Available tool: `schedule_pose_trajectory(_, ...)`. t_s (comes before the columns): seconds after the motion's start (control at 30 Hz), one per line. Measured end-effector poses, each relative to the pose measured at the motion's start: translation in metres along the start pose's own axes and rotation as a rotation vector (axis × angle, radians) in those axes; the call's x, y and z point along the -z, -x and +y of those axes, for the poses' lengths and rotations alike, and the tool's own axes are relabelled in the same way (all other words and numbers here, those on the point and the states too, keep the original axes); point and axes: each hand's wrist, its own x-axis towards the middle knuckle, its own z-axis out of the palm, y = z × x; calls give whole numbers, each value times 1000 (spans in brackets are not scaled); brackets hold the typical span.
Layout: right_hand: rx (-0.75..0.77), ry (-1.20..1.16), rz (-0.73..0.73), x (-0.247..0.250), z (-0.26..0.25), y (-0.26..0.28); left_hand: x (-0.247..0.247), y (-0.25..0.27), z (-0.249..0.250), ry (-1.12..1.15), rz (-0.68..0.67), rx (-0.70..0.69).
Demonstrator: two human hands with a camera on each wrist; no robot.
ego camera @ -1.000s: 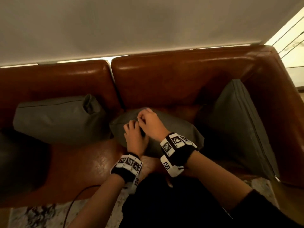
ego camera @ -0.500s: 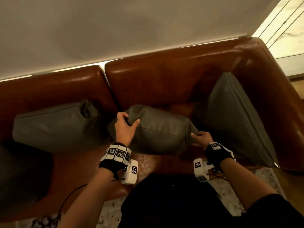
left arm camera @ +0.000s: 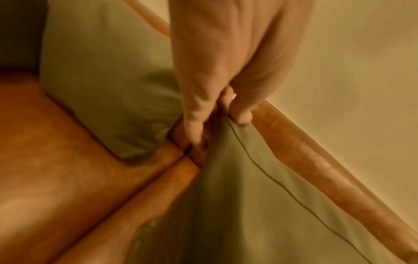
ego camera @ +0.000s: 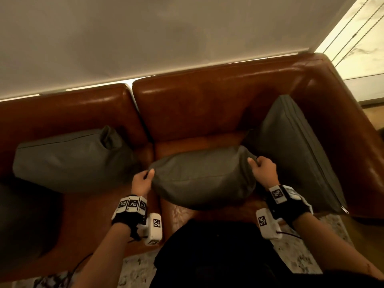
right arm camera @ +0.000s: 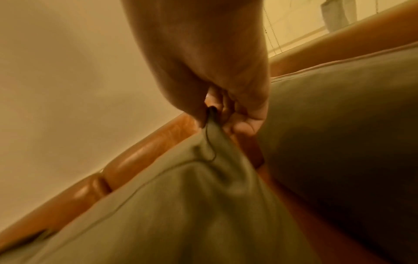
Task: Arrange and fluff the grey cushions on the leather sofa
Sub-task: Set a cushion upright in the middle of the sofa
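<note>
middle cushion, frame centre | we judged it soft, light, best held by corners | left hand and right hand each pinched one

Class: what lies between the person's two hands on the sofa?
The middle grey cushion, its ends gripped by the left hand and right hand; the head view shows it.
</note>
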Motion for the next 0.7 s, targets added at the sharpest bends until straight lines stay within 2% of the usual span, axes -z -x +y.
schedule_pose_trajectory(0.07,120,86,41,-18,-14,6,-15,5,14,-86,88,-90)
schedule_pose_trajectory(0.17,409,151,-14,-38,-36,20,-21,16,32,-155,102,-291)
schedule_pose_trajectory(0.2,446,134,-16,-33,-32,19,-13,16,30,-154,133,-310)
schedule_pose_trajectory(0.23,431,94,11,-21,-23,11,0,11,24,-152,191,-293)
schedule_pose_trajectory(0.3,296,-4,69,8,3,-1,27,0,8,-133,292,-222)
schedule_pose_trajectory(0.37,191,3,69,18,23,-5,37,-5,-2,-151,297,-211)
schedule_pose_trajectory(0.47,84,22,26,4,29,-10,31,-8,-1,-248,251,-283)
schedule_pose_trajectory(0.57,56,81,23,8,31,-16,34,-11,-1,-327,204,-395)
schedule_pose_trajectory(0.7,52,254,131,16,11,-15,23,-1,25,-333,155,-553)
